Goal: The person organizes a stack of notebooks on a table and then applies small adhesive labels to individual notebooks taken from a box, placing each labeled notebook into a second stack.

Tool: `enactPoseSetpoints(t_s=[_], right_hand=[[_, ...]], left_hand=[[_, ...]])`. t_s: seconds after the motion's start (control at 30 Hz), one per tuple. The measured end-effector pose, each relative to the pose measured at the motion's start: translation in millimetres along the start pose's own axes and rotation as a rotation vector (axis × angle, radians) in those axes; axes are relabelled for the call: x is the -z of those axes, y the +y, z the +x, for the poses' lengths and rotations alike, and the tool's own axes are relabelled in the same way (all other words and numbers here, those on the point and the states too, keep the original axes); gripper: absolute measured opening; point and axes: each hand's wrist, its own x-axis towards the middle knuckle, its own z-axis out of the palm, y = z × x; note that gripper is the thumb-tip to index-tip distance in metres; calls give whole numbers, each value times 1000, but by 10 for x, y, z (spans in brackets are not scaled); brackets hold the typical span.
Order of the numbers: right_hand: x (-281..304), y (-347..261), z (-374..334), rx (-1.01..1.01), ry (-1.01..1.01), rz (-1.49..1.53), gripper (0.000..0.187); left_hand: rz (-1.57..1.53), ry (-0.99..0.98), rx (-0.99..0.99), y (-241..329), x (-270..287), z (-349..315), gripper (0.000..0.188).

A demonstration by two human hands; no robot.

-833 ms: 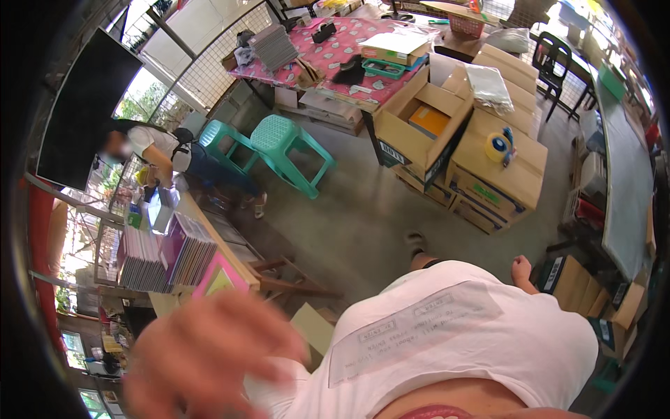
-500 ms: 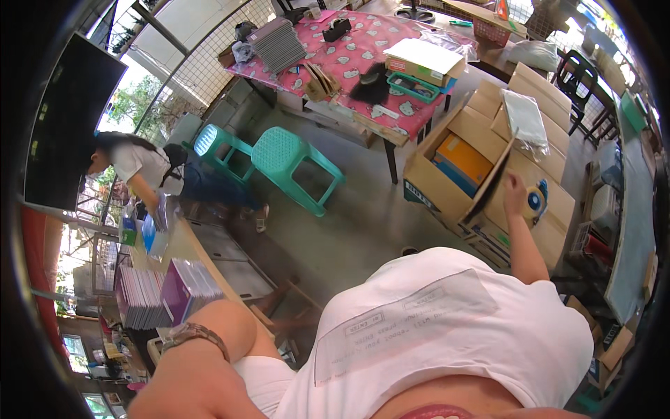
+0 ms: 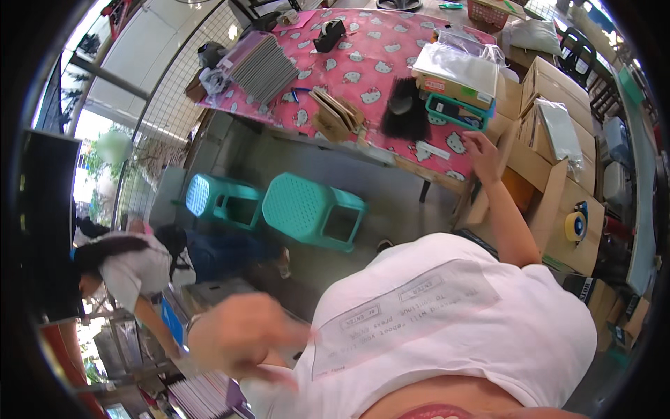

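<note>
Over the front right corner of the pink-covered table (image 3: 345, 77), my right hand (image 3: 483, 159) reaches out, fingers loosely apart and holding nothing I can see. Just beyond it lies a teal tray (image 3: 457, 112) of small items, with a cardboard box under clear plastic (image 3: 457, 73) behind. An opened cardboard carton (image 3: 534, 164) stands right of my wrist, an orange item (image 3: 518, 188) inside it. My left hand (image 3: 248, 332) is raised in front of my white shirt, smeared by motion, so its fingers cannot be read. A black brush-like bundle (image 3: 406, 112) rests left of the tray.
Teal stools (image 3: 300, 206) stand on the floor before the table. A person in a white shirt (image 3: 132, 269) bends over at left, near stacked purple-covered books (image 3: 202, 398). A tape roll (image 3: 576, 225) sits on the cartons at right. Stacked folders (image 3: 262, 68) and a tape dispenser (image 3: 329, 35) are on the table.
My right hand has moved from the carton's flap to the table corner. My left hand has come up and to the right. The view has turned, and the person at left is bent lower.
</note>
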Motion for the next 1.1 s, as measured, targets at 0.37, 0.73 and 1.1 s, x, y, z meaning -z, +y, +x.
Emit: enactPoseSetpoints(t_s=[0.37,0.73,1.1], right_hand=[[-816,197,1144,-125,129,-130,20],[-2901,-113,2521,-56,-320,84,16],[-4895,-103,3183,115,-773,-195,27]], left_hand=[[-625,894,912,-3741,723,-676,32],[-847,636,1403,-5476,758,-843,44],[144,-368,947,-7910,1171,-2325,42]])
